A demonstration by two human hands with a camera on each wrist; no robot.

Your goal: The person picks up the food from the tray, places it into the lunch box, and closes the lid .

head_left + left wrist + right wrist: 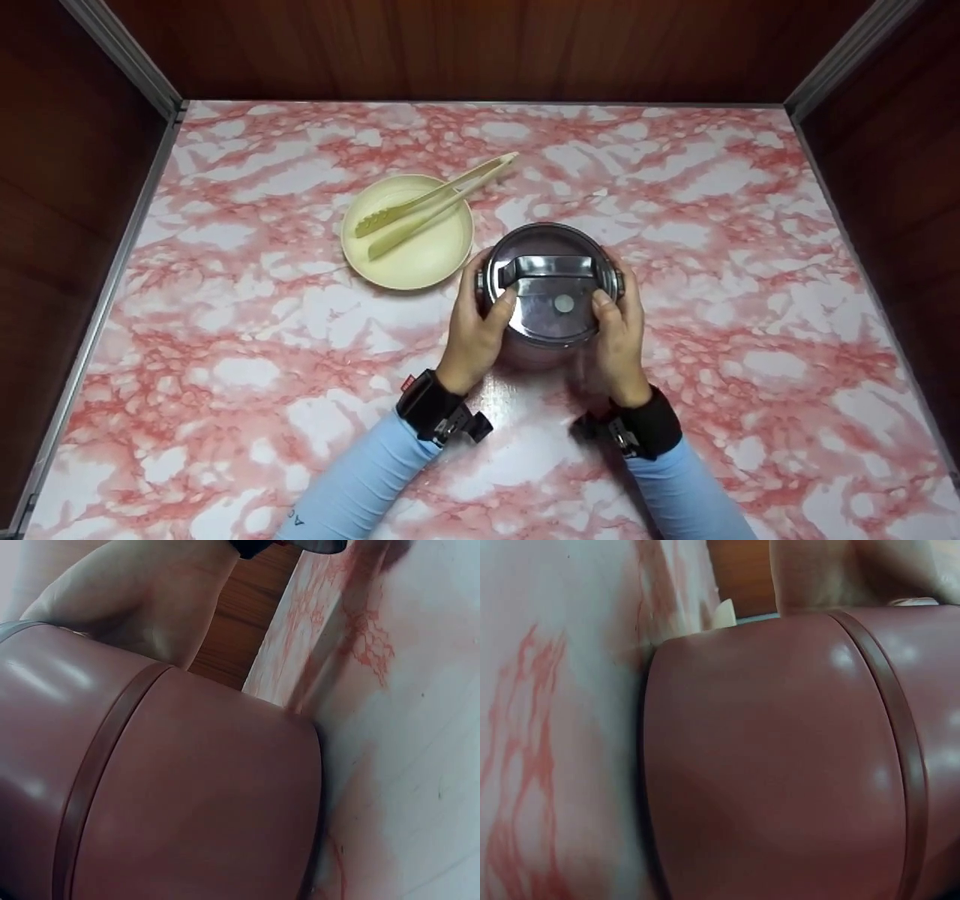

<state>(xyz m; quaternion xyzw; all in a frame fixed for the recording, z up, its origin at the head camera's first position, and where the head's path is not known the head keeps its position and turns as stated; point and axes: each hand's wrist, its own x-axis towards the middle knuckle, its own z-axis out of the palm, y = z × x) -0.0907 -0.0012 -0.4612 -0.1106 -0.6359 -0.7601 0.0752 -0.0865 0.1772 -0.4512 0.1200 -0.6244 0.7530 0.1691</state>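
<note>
A dusty-red round lunch jar (202, 787) has a dark glossy lid (540, 315) with a folded carry handle (555, 266) and a small pale round button. Its base meets the table in both wrist views. My left hand (476, 330) grips the jar's left side, its thumb on the lid's rim. On the opposite side my right hand (621, 334) holds it in the same way. Most of the fingers are hidden behind the jar in the head view. Dark side clips show beside both hands.
Behind and left of the jar, a cream plate (420, 274) bears pale-yellow tongs (427, 214), whose joined end sticks out past the rim. The table (247, 367) has a red and white marbled top. Dark wood panels (480, 52) enclose its back and sides.
</note>
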